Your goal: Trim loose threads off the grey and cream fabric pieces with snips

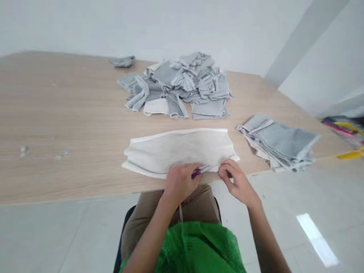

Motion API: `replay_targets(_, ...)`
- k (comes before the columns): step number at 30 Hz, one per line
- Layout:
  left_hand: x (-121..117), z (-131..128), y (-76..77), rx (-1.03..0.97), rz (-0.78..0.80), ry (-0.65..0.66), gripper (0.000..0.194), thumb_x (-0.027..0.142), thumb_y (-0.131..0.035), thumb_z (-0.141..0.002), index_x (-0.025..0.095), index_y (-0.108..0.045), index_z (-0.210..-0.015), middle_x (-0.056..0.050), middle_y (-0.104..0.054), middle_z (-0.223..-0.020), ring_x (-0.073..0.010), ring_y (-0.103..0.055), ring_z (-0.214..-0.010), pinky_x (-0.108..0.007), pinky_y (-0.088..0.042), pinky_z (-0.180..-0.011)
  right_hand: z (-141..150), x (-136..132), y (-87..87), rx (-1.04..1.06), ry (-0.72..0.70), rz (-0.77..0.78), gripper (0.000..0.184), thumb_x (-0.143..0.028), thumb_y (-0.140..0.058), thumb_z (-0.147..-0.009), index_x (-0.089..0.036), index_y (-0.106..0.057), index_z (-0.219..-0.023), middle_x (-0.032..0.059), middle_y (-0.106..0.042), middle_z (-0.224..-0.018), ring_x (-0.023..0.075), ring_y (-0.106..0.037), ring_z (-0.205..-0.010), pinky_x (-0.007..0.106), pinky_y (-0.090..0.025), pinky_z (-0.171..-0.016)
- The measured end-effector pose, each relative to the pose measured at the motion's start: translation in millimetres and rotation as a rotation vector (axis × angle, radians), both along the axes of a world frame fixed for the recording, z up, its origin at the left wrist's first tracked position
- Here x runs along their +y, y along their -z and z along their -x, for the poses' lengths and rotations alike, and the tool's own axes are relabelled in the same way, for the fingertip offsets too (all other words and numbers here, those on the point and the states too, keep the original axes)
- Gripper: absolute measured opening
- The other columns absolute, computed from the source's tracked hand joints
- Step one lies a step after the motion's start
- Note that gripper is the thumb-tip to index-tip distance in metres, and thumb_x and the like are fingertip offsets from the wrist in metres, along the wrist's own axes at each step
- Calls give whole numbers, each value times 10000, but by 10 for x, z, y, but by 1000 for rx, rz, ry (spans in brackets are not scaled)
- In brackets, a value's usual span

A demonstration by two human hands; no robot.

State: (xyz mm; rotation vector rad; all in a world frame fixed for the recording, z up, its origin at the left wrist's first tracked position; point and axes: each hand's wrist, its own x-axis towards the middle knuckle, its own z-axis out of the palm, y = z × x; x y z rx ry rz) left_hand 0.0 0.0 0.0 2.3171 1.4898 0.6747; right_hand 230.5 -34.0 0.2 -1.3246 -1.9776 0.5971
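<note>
A pale off-white cloth piece (182, 148) with white edges lies spread on the table in front of me. My left hand (181, 182) rests over its near edge, closed around a small purple-handled tool (196, 174). A thin grey tip seems to point from the tool toward the right; its exact kind is too blurred to tell. Near the cloth's right front corner, my right hand (235, 181) pinches the near edge between thumb and fingers.
A heap of grey cloth pieces (182, 81) lies at the back, with a small grey bundle (123, 61) to its left. A stacked pile of grey cloths (280, 140) sits on the right. Colourful items (348, 132) show at far right. The wooden table (71, 132) meets a wall behind.
</note>
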Motion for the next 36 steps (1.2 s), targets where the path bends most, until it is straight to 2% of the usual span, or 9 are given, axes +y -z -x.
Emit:
replay_targets(6,10,-13,28,5,5,10,250,227,-682,-848,307,-768,-1069,-8,-806,-964,-258,-744,-860,-334,-504,-708,120,-114,183,-76,142,-165,78,-119,-583,-912,-196,-591,-903,67,-563,-967,229,-532,-945,403,-443,-844)
replay_targets(13,11,-4,68,-38,11,19,255,215,-660,-848,290,-768,-1066,-24,-802,-975,-266,-736,-858,-336,-501,-716,126,-152,392,30,197,-319,114,-114,-614,-923,-216,-659,-951,54,-637,-957,222,-590,-935,407,-454,-851)
replay_targets(17,3,20,66,-103,18,49,280,206,-656,-851,277,-759,-1101,-22,-796,-968,-217,-725,-834,-294,-495,-737,136,-139,489,78,219,-401,144,-92,-632,-914,-220,-689,-950,42,-673,-923,211,-613,-895,408,-457,-836)
replay_targets(19,-41,57,-6,-170,46,42,272,267,-630,-897,256,-739,-1146,-4,-763,-813,-164,-677,-698,-254,-476,-681,139,-135,517,106,219,-431,155,-80,-647,-900,-218,-699,-947,42,-689,-912,209,-624,-879,405,-465,-822)
replay_targets(22,-185,128,-192,-368,230,2,368,418,-552,-967,217,-685,-1245,46,-568,-583,-125,-507,-536,-226,-400,-573,138,-132,538,144,212,-472,172,-63,-663,-879,-219,-705,-939,41,-710,-897,207,-642,-855,402,-480,-800)
replay_targets(26,-458,141,-329,-566,580,65,431,509,-521,-971,213,-678,-1243,0,-581,-744,-149,-524,-708,-241,-418,-651,130,-129,552,142,196,-507,201,-50,-665,-874,-225,-704,-965,43,-730,-903,212,-660,-854,411,-492,-798)
replay_targets(29,-618,53,-224,-727,941,80,486,586,-442,-980,188,-688,-1111,25,-479,-692,-114,-431,-597,-213,-359,-526,117,-131,574,130,189,-516,225,-35,-650,-878,-220,-700,-996,50,-734,-918,214,-664,-870,417,-496,-805)
replay_targets(31,-673,-28,-111,-815,1104,56,521,635,-424,-965,180,-649,-1082,59,-393,-653,-88,-324,-515,-195,-275,-442,106,-135,595,130,182,-529,240,-23,-648,-874,-216,-700,-1007,56,-733,-926,217,-665,-883,420,-501,-809)
replay_targets(36,-683,-206,40,-875,1115,-45,541,703,-428,-924,186,-583,-953,70,-378,-645,-70,-277,-469,-189,-235,-388,92,-138,627,143,168,-556,263,-13,-662,-857,-213,-700,-1025,64,-729,-934,224,-667,-898,427,-515,-818)
